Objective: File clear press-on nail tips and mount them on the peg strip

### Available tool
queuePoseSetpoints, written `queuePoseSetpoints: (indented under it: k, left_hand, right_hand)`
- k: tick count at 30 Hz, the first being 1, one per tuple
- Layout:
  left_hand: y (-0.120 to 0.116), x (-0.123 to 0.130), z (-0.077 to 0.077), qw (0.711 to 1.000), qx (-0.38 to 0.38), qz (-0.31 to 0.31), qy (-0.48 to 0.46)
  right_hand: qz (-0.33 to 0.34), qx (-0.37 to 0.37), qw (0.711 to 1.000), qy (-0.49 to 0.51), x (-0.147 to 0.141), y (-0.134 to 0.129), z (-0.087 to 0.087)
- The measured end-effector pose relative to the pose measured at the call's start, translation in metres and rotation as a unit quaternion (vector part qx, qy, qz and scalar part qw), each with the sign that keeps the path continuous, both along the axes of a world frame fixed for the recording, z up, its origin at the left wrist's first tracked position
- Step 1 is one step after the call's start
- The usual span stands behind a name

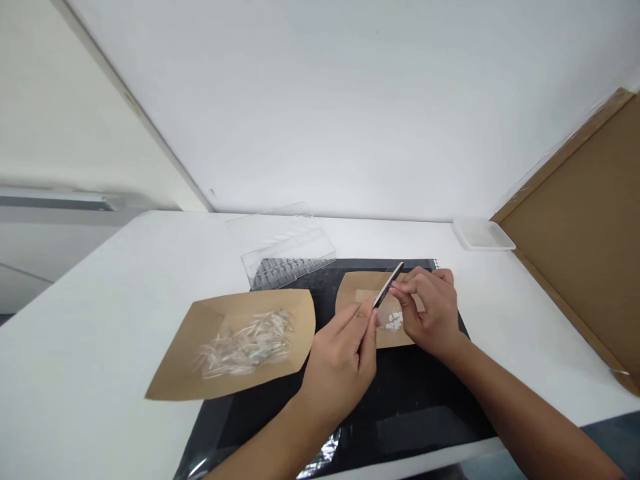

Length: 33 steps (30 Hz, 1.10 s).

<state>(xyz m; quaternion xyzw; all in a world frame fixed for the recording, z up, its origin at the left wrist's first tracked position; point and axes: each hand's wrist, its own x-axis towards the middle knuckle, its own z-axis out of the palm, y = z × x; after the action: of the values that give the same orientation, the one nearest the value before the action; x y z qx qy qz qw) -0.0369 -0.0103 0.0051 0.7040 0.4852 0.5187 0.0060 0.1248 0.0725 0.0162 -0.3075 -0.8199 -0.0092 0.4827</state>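
Nail file [387, 285] pinched between both hands above a kraft tray

One black nail file up in the air, and the left hand [340, 363] has its lower end, the grip pressed together between thumb and forefinger! The right hand [433, 317] is right there too, its fingers [403, 288] pressed against the middle of the file; any clear piece at that spot is too blurred to call. Both hands are over the black mat [405, 393], directly above one of two kraft paper trays [360, 290], where a small cluster of white bits [393, 321] sits, too small to count. Over on the left, the second kraft paper tray [200, 350] carries a heap of clear nail tips [245, 347], far too many to count, lying partly on the mat. Behind them, one clear plastic case [287, 257] with rows of small pieces inside. Farther back on the white worktop [75, 353], one white plastic tray [483, 233], and one brown cardboard sheet [575, 227] stands at the right edge.
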Motion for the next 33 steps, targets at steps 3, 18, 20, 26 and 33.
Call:
queuePoseSetpoints:
  k: [3, 18, 20, 26, 33]
  left_hand:
    - [0.001, 0.0, -0.002, 1.0, -0.003, 0.003, 0.006]
    - [0.0, -0.004, -0.005, 0.999, 0.006, 0.024, 0.036]
    - [0.001, -0.005, -0.004, 0.999, 0.01, 0.032, 0.043]
    - [0.002, -0.007, -0.003, 0.999, 0.011, 0.032, 0.041]
    - [0.001, -0.005, -0.002, 0.999, -0.003, 0.027, 0.043]
  right_hand:
    - [0.001, 0.005, 0.999, -0.034, -0.003, -0.001, -0.003]
    - [-0.02, 0.038, 0.997, -0.06, -0.009, 0.0, 0.003]
    - [0.01, 0.036, 0.996, -0.079, -0.01, 0.0, 0.004]
    - [-0.008, 0.035, 0.998, -0.059, -0.012, 0.002, 0.002]
    - [-0.018, 0.03, 0.998, -0.06, -0.01, 0.002, 0.004]
